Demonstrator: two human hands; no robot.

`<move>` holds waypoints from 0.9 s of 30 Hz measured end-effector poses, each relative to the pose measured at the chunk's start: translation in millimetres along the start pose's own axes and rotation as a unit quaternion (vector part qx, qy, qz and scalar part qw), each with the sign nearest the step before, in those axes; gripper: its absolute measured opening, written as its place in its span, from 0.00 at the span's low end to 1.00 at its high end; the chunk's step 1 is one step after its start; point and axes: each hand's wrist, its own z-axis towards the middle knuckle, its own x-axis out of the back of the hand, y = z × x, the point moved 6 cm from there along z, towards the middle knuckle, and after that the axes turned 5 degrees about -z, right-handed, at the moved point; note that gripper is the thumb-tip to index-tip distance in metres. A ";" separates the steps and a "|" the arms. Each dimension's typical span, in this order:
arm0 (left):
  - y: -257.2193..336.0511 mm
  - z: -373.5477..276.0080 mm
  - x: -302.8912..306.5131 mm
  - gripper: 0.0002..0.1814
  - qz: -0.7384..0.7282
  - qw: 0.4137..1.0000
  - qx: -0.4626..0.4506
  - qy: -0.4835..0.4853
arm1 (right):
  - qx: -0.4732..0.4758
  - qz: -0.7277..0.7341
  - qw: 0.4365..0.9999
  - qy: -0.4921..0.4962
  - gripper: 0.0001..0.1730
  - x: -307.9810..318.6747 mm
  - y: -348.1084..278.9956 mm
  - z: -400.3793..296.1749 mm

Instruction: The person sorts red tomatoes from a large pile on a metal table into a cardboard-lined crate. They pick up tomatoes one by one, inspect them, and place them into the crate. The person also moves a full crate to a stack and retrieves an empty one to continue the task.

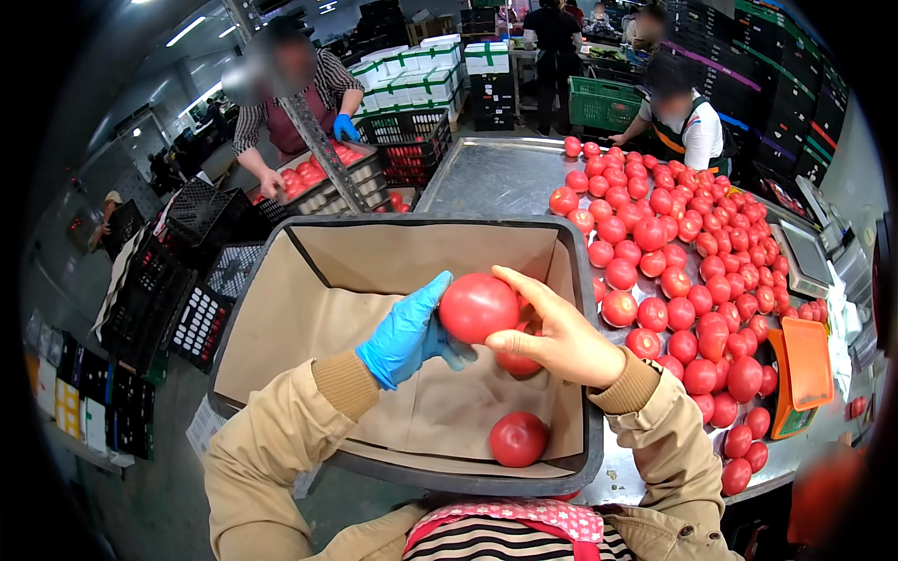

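A large red tomato (479,308) is held between my two hands above a crate (414,484) lined with brown paper. My left hand (414,333), in a blue glove, cups it from the left, with some fingers beneath. My right hand (561,329), without a glove, has its thumb and fingers around the right side. Just below the right hand a second tomato (518,361) shows, partly hidden by that hand and the held tomato. Another tomato (519,439) lies on the paper in the crate's near right corner.
Many tomatoes (649,233) cover the metal table (491,172) on the right, beside an orange scale (807,365). A co-worker (298,105) handles a tomato crate at the upper left; another person (684,119) stands beyond the table. Black crates (200,322) stand at left.
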 end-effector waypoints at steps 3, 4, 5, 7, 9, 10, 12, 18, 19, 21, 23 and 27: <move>-3.2 0.3 9.0 0.33 0.065 0.996 0.034 0.041 | -0.058 0.161 0.985 0.004 0.37 -1.9 7.8 2.7; -4.4 0.5 8.7 0.33 0.079 0.996 0.032 0.040 | -0.081 0.153 0.985 0.011 0.33 -0.9 9.6 2.0; -6.2 0.4 7.8 0.34 0.093 0.995 0.030 0.039 | -0.113 0.186 0.976 -0.011 0.33 -1.6 10.4 1.7; -7.8 0.2 6.9 0.35 0.107 0.993 0.030 0.036 | -0.175 0.251 0.951 -0.052 0.34 -1.5 10.4 0.2; -9.3 0.8 7.8 0.35 0.107 0.993 0.034 0.032 | -0.187 0.249 0.948 -0.059 0.37 -1.6 12.4 -0.5; -8.6 0.8 6.7 0.36 0.105 0.994 0.034 0.029 | -0.199 0.257 0.944 -0.065 0.37 -1.0 14.2 -1.3; -7.8 0.1 5.3 0.39 0.102 0.994 0.034 0.026 | -0.206 0.271 0.937 -0.075 0.37 -1.6 14.5 -1.2; 2.6 -5.0 -13.9 0.33 0.085 0.996 -0.003 -0.002 | -0.162 0.341 0.926 -0.029 0.35 2.7 0.9 -1.4; 2.8 -5.1 -17.1 0.32 0.079 0.997 -0.007 -0.003 | -0.151 0.350 0.925 -0.009 0.34 5.7 -0.1 -3.1; 1.8 -5.3 -21.0 0.29 0.068 0.998 -0.013 -0.010 | -0.127 0.364 0.922 0.037 0.34 12.0 -1.1 -6.1; -0.2 -4.7 -19.1 0.28 0.087 0.996 -0.003 -0.025 | -0.051 0.402 0.908 0.107 0.31 24.9 3.4 -13.2; -15.4 -0.3 -3.6 0.26 0.137 0.990 0.037 -0.027 | 0.052 0.415 0.870 0.262 0.35 59.2 17.0 -61.3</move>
